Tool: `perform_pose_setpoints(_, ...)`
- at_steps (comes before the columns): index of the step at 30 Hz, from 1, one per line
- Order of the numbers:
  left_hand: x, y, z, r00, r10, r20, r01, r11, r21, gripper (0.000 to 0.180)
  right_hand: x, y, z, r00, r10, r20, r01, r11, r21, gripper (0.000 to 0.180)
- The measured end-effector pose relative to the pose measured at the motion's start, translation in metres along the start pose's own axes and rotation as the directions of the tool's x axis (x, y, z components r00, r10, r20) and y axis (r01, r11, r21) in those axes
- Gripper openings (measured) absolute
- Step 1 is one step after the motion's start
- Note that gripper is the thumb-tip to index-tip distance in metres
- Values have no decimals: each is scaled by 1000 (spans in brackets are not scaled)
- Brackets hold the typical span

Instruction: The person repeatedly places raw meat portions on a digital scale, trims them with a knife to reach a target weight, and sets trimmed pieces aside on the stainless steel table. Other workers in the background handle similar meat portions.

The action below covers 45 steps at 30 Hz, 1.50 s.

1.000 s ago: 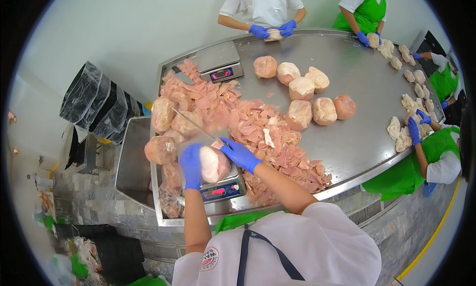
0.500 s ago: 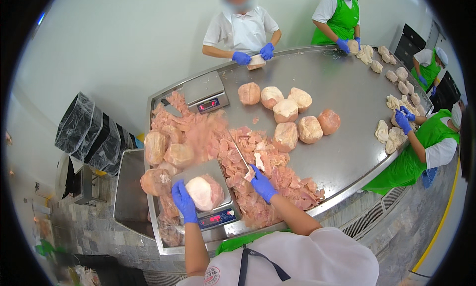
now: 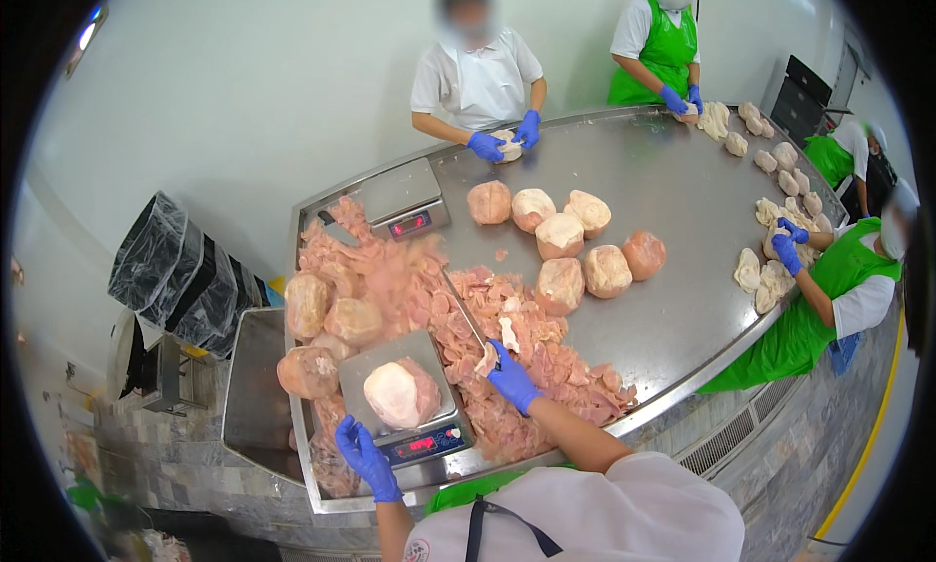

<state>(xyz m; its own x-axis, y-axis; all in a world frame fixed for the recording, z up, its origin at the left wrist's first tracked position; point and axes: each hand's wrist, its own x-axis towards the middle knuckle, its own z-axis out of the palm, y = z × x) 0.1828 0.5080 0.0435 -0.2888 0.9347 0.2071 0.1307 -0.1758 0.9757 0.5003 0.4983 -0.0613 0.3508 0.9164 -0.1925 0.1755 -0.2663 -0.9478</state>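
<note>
A round ball of raw pale meat rests on the plate of the near digital scale, whose red display is lit. My left hand, in a blue glove, is off the meat, beside the scale's front left corner, its fingers apart and holding nothing. In my blue-gloved right hand is a long-bladed knife, its blade pointing away over the heap of sliced meat trimmings. A small pale scrap of meat shows where the fingers meet the knife.
More meat balls stand mid-table; others lie left. A second scale stands farther back. A metal bin adjoins the table's left edge. Co-workers in gloves handle meat along the far side and right side.
My left hand has let go of the meat ball on the scale and drawn back toward me. My right hand with the knife has hardly moved.
</note>
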Motion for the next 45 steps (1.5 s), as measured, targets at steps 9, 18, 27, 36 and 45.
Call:
perform_pose_setpoints(9, 16, 81, -13, 954, 120, 273, -79, 984, -158, 39, -13, -27, -3, 998, 45, 36, -42, 996, -78, 76)
perform_pose_setpoints(18, 43, 253, -74, 159, 469, 869, -129, 882, -453, 48, -12, -29, 4, 997, 62, 54, -62, 998, 3, 76)
perform_pose_setpoints(27, 63, 315, 6, -311, -77, 947, -635, 758, -147, 51, -6, -7, 4, 1000, -26, 1, 26, 995, -92, 78)
perform_pose_setpoints(36, 76, 373, 41, -403, -229, 886, -815, 531, -234, 55, -16, -28, 3, 999, -15, 32, 19, 991, -130, 81)
perform_pose_setpoints(45, 98, 431, 94, -281, -325, 903, -947, 248, -205, 59, -20, -26, -12, 999, 42, 30, -35, 980, -196, 83)
